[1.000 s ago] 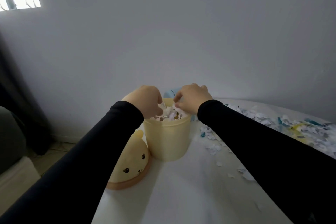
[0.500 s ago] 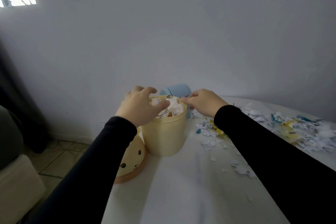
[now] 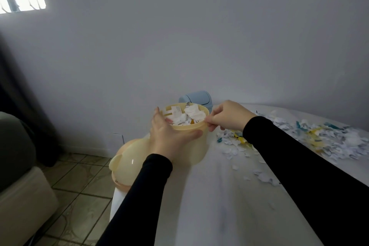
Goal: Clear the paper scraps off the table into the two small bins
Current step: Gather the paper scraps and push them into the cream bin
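Note:
A small yellow bin [image 3: 196, 147] stands near the table's left edge, heaped to the rim with white paper scraps [image 3: 185, 116]. My left hand [image 3: 169, 136] wraps around the bin's upper left side. My right hand [image 3: 227, 115] pinches the rim on the right. Behind it a small light-blue bin [image 3: 197, 97] stands with its lid down. The yellow bin's bear-faced lid [image 3: 127, 164] lies at the table's left edge, partly behind my left arm. A wide spread of white, blue and yellow scraps [image 3: 327, 142] covers the table's right side.
The white table [image 3: 209, 215] ends close on the left, over a tiled floor [image 3: 75, 195]. A cushioned seat [image 3: 22, 195] stands at the far left. A plain wall runs right behind the bins. A few loose scraps [image 3: 263, 176] lie near my right forearm.
Both hands came out of the bin's mouth. The left one moved down onto the bin's side and the right one onto its rim. The view shifted, showing the blue bin.

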